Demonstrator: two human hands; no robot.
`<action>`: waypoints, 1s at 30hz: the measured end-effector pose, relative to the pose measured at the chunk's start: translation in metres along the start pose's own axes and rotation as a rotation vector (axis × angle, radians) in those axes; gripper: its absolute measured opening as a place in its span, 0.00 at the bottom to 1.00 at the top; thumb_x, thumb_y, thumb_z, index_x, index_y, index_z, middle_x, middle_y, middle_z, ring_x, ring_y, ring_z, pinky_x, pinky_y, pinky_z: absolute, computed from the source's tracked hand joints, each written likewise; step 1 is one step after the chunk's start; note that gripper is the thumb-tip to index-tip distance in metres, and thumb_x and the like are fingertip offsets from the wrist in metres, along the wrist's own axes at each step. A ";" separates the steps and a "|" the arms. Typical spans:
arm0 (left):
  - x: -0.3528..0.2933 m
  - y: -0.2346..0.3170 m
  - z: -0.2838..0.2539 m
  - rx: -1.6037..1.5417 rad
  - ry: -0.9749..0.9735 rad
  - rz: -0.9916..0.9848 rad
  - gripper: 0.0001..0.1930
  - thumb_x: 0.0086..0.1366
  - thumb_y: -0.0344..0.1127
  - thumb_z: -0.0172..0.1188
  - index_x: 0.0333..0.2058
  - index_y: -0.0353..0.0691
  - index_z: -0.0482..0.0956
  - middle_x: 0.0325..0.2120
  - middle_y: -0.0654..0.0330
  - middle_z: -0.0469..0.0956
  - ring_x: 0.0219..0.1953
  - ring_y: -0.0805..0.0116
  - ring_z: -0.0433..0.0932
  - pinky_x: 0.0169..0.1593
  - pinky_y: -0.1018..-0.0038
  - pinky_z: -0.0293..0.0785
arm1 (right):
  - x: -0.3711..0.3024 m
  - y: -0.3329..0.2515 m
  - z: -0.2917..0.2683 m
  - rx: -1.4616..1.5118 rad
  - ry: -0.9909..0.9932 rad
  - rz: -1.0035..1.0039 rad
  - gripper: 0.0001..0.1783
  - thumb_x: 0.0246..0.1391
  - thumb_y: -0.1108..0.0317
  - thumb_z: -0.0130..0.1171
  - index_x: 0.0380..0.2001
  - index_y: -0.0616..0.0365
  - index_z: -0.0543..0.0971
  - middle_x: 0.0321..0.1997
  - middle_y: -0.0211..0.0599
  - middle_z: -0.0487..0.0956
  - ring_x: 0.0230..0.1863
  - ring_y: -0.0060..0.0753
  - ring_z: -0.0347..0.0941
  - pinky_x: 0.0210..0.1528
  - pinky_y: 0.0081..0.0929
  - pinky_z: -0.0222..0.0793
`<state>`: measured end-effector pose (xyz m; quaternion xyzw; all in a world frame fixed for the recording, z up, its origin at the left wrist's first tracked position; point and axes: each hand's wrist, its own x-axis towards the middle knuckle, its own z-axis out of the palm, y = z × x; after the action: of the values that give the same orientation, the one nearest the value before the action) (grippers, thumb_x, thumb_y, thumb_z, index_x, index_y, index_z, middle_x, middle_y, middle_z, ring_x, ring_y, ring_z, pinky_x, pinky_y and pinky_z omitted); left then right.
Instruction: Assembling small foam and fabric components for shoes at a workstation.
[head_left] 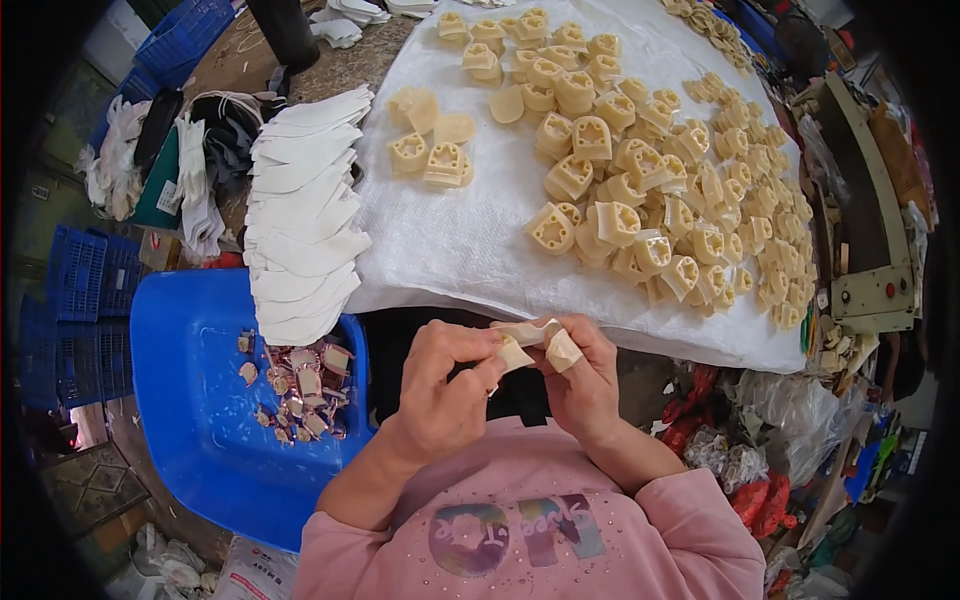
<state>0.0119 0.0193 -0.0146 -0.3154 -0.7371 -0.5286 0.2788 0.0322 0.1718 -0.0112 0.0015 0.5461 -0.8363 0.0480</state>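
Note:
Close to my chest, both hands work on a small pale cover piece (523,333), thin and bent, like the white ones stacked nearby. My left hand (442,385) pinches its left end between thumb and fingers. My right hand (583,378) has its fingers closed around the other end, where a cream, rounded part (563,351) shows. Whether that part is a shoe heel under the cover or a fold of it, I cannot tell. Many beige moulded shoe heels (592,138) with hollowed ends lie heaped on the white woven sheet (440,265) beyond my hands.
Overlapping white cover pieces (305,215) form a long row at the table's left edge. Below it stands a blue tub (190,400) holding shiny pinkish heels (308,390). A green-grey machine frame (872,200) stands at the right, above clear plastic bags (815,410).

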 end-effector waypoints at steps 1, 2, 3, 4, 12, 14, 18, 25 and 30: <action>-0.001 -0.001 0.001 0.072 -0.010 0.007 0.09 0.44 0.18 0.61 0.26 0.32 0.73 0.28 0.55 0.72 0.28 0.61 0.73 0.28 0.72 0.66 | 0.000 -0.002 0.002 0.016 0.040 -0.016 0.14 0.63 0.67 0.42 0.45 0.65 0.71 0.40 0.40 0.79 0.31 0.17 0.72 0.29 0.15 0.65; -0.001 -0.001 0.002 0.145 -0.019 0.014 0.08 0.44 0.19 0.61 0.25 0.32 0.72 0.28 0.54 0.72 0.27 0.62 0.72 0.26 0.72 0.64 | 0.000 -0.002 -0.001 0.013 0.044 -0.017 0.14 0.63 0.67 0.42 0.45 0.65 0.71 0.40 0.40 0.79 0.31 0.17 0.72 0.29 0.15 0.65; 0.000 0.000 0.002 0.142 -0.020 0.012 0.08 0.44 0.19 0.61 0.25 0.32 0.72 0.28 0.54 0.72 0.27 0.62 0.72 0.26 0.72 0.64 | 0.001 0.000 -0.005 -0.054 -0.022 -0.020 0.14 0.62 0.69 0.42 0.46 0.65 0.72 0.40 0.39 0.79 0.32 0.19 0.73 0.29 0.16 0.67; 0.002 0.001 0.002 0.192 -0.036 0.019 0.09 0.43 0.19 0.61 0.25 0.32 0.72 0.28 0.54 0.72 0.26 0.63 0.71 0.25 0.72 0.62 | 0.001 0.001 -0.007 -0.120 -0.089 -0.023 0.14 0.61 0.70 0.43 0.46 0.65 0.72 0.40 0.38 0.79 0.32 0.20 0.74 0.30 0.18 0.68; 0.007 -0.001 -0.001 0.366 -0.110 0.006 0.09 0.44 0.19 0.59 0.27 0.33 0.71 0.27 0.55 0.70 0.22 0.64 0.66 0.23 0.71 0.58 | 0.016 -0.007 0.001 -0.576 -0.138 -0.179 0.14 0.60 0.68 0.44 0.44 0.65 0.74 0.31 0.39 0.80 0.26 0.23 0.72 0.29 0.21 0.68; 0.005 -0.003 -0.002 0.246 -0.137 -0.107 0.08 0.47 0.18 0.58 0.26 0.34 0.70 0.29 0.54 0.72 0.24 0.61 0.69 0.24 0.71 0.63 | 0.020 -0.015 -0.005 -0.690 -0.189 -0.179 0.13 0.61 0.68 0.45 0.43 0.64 0.74 0.30 0.40 0.79 0.26 0.23 0.72 0.28 0.22 0.68; -0.004 -0.004 -0.005 -0.044 -0.073 -0.288 0.06 0.55 0.20 0.58 0.27 0.33 0.70 0.32 0.50 0.72 0.32 0.60 0.74 0.34 0.72 0.70 | 0.036 -0.021 -0.024 -0.326 -0.272 0.142 0.15 0.56 0.67 0.54 0.45 0.63 0.72 0.33 0.38 0.78 0.34 0.25 0.75 0.38 0.25 0.71; -0.001 -0.001 0.001 -0.281 -0.123 -0.202 0.09 0.49 0.11 0.54 0.24 0.31 0.66 0.32 0.51 0.72 0.32 0.63 0.75 0.28 0.76 0.72 | 0.044 -0.016 -0.037 0.007 -0.456 0.368 0.25 0.44 0.73 0.66 0.46 0.63 0.69 0.39 0.37 0.77 0.38 0.25 0.74 0.42 0.24 0.71; 0.000 -0.001 0.002 -0.100 -0.193 -0.166 0.07 0.49 0.13 0.54 0.23 0.30 0.67 0.30 0.52 0.71 0.27 0.64 0.72 0.27 0.76 0.71 | 0.047 -0.018 -0.033 -0.170 -0.437 0.346 0.24 0.46 0.73 0.64 0.47 0.61 0.69 0.36 0.37 0.78 0.37 0.24 0.74 0.40 0.23 0.71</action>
<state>0.0107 0.0212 -0.0162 -0.3162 -0.7568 -0.5531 0.1462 -0.0177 0.2051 -0.0110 -0.0898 0.5826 -0.7474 0.3064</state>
